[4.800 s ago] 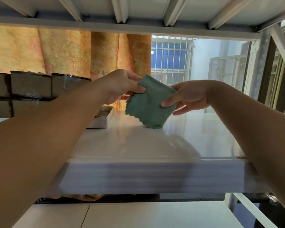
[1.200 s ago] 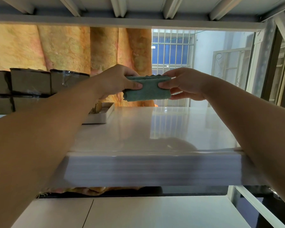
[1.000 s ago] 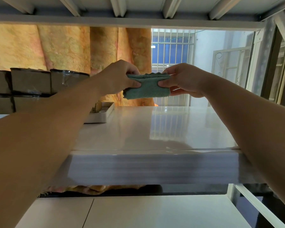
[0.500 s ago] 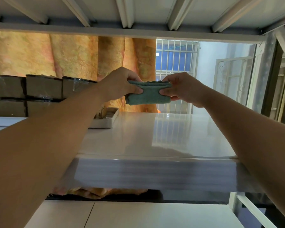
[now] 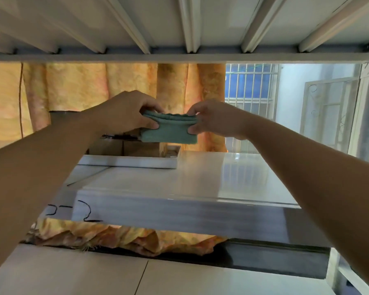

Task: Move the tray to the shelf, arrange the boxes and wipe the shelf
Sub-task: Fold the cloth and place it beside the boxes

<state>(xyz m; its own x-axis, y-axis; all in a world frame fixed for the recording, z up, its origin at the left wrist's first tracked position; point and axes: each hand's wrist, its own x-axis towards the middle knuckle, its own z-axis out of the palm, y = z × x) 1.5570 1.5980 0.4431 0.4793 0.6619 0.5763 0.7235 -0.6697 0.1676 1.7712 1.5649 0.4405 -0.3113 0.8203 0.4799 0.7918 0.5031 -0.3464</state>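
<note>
The folded green cloth (image 5: 169, 129) looks soft and light, so the left hand (image 5: 128, 112) and the right hand (image 5: 214, 119) pinch its two ends above the shelf (image 5: 200, 179).

Centre-left: boxes (image 5: 115, 146) mostly hidden behind left hand (image 5: 128, 111), its forearm & the cloth (image 5: 170, 130); can't tell how many. The tray (image 5: 136, 163) has its left end covered by the same arm. Both arms are cut off at the left & right frame edges. The shelf (image 5: 179, 211) front edge is blurred; black marks (image 5: 87, 211) at lower left unreadable.

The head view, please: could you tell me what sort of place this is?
Probably a storage corner in a home: a white metal shelf with boxes in a tray, an orange curtain behind it, and a barred window.
</note>
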